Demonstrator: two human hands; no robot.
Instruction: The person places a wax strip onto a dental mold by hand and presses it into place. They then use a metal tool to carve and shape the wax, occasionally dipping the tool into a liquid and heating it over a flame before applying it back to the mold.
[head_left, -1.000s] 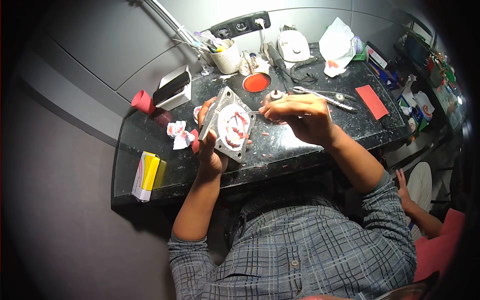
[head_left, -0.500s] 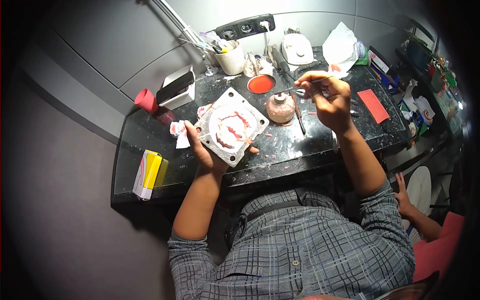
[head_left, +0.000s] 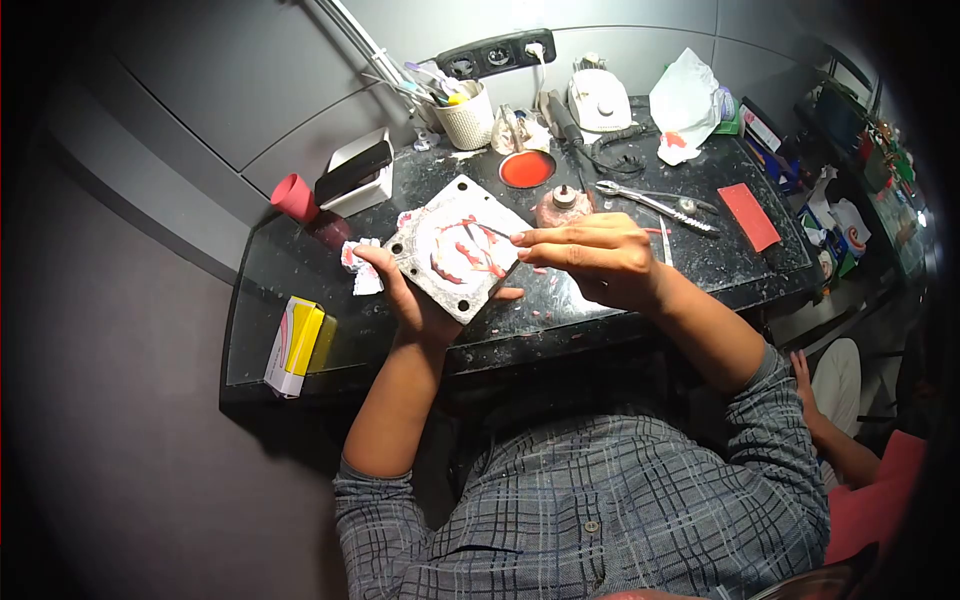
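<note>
My left hand (head_left: 418,305) grips a square metal plate (head_left: 463,187) from below, thumb on its left edge and fingers under it. White plaster fills the plate's middle, with a curved band of red wax on it. My right hand (head_left: 600,257) is closed on a thin dark tool (head_left: 492,229), whose tip lies over the upper right part of the wax band. Just behind my right hand stands a round glass burner (head_left: 563,208) with a metal cap. A round dish of red wax (head_left: 526,169) is behind the plate.
Metal instruments (head_left: 660,207) and a red wax sheet (head_left: 748,219) lie to the right. At the back are a tool cup (head_left: 467,122) and a white device (head_left: 600,98). A yellow box (head_left: 297,345) stands left. Another person's hand (head_left: 808,390) shows at the right.
My right hand has come down and left with the tool, from above the burner to the plate. The metal instruments behind it now show more fully.
</note>
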